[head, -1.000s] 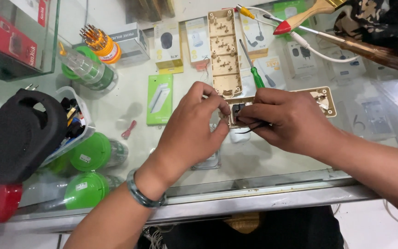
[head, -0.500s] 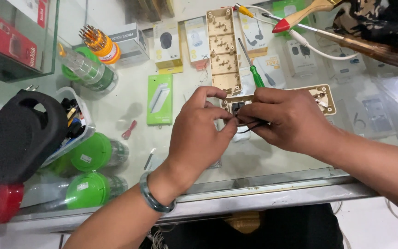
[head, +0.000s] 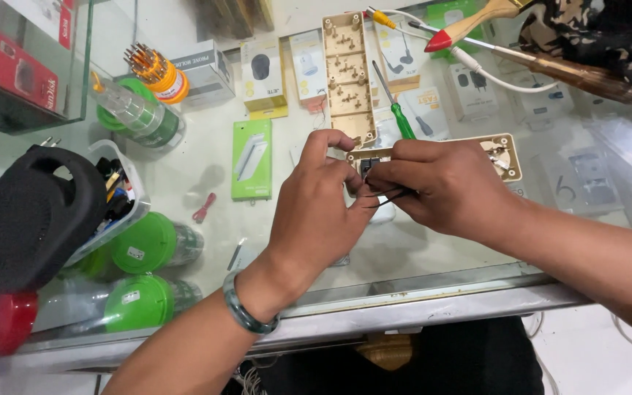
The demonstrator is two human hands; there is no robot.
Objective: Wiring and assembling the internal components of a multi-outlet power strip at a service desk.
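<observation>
Both hands on the beige socket strip base (head: 502, 155) over the glass bench (head: 433, 256). Left hand (head: 316, 212) and right hand (head: 444, 186) each pinch thin black wires (head: 389, 194) at its small black part. Cover (head: 347, 73) lies apart (still open), green screwdriver (head: 396, 113) unused; reassembly looks pending.

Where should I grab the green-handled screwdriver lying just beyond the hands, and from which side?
Probably by the green handle, coming from above and pinching across its width. The screwdriver lies flat on the glass counter, its thin metal shaft pointing away. The handle end sits just beyond the right hand, with the beige housing strip close beside it.
</observation>
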